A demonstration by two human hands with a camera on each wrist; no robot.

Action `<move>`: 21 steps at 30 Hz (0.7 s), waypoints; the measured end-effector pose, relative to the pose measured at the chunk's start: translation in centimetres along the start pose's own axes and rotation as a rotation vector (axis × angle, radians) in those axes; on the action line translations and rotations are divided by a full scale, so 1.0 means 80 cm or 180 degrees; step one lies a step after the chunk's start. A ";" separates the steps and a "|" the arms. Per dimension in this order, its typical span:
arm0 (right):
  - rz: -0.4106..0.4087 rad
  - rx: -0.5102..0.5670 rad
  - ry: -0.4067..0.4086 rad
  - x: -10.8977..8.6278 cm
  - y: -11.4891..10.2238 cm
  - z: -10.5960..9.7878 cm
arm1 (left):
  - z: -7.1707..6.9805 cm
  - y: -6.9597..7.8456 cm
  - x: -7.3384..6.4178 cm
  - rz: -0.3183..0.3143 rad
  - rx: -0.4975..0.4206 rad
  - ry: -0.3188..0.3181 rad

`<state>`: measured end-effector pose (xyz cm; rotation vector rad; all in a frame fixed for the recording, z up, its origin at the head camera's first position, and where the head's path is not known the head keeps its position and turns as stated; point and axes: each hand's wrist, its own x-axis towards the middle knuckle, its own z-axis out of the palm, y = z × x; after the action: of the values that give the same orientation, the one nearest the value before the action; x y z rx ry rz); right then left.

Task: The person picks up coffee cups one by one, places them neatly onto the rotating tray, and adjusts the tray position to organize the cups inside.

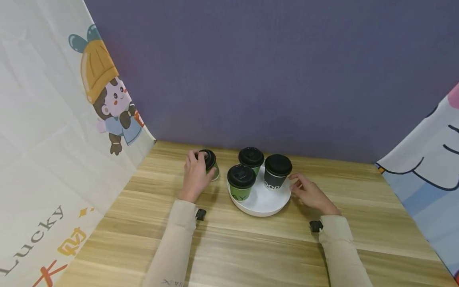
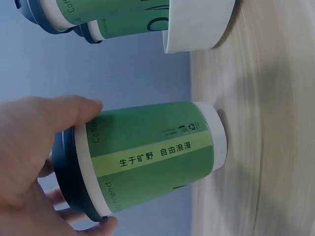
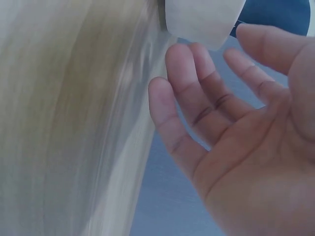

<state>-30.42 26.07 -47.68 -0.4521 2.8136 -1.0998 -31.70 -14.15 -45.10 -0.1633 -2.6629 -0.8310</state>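
My left hand (image 1: 196, 175) holds a green paper coffee cup (image 2: 152, 147) by its black lid (image 2: 74, 169), thumb on one side and fingers round the other. The cup's base is at the wooden tabletop, left of a round white tray (image 1: 263, 205). On the tray stand two more green lidded cups, a front one (image 1: 241, 191) and a back one (image 1: 251, 157) partly hidden behind it, plus a black cup (image 1: 275, 175) at the right. Beside the tray's right rim is my right hand (image 1: 310, 194), its fingers loosely bent and holding nothing; whether the fingertips touch the rim I cannot tell.
The wooden table (image 1: 251, 255) ends at a dark blue-grey wall panel (image 1: 269, 79) close behind the cups. A white printed cloth (image 1: 43, 139) hangs at the left, another cartoon-print cloth (image 1: 430, 159) at the right.
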 end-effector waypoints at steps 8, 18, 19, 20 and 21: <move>-0.0068 -0.0026 0.0056 0.002 0.002 0.002 | 0.003 0.001 0.001 -0.0030 -0.0107 0.0038; -0.0033 0.0062 0.0001 0.004 0.003 0.002 | -0.001 0.001 -0.001 -0.0039 -0.0145 0.0058; -0.0029 0.0080 -0.0014 0.004 0.002 0.001 | -0.002 0.002 -0.001 -0.0042 -0.0143 0.0056; -0.0034 0.0085 -0.0031 0.003 0.002 0.000 | -0.004 0.002 -0.001 -0.0047 -0.0146 0.0050; -0.0037 0.0099 -0.0045 0.003 0.001 0.000 | -0.006 0.003 0.000 -0.0051 -0.0151 0.0053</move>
<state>-30.68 26.08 -47.75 -0.4720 2.7811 -1.1364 -31.49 -14.24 -44.66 -0.1462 -2.6338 -0.8971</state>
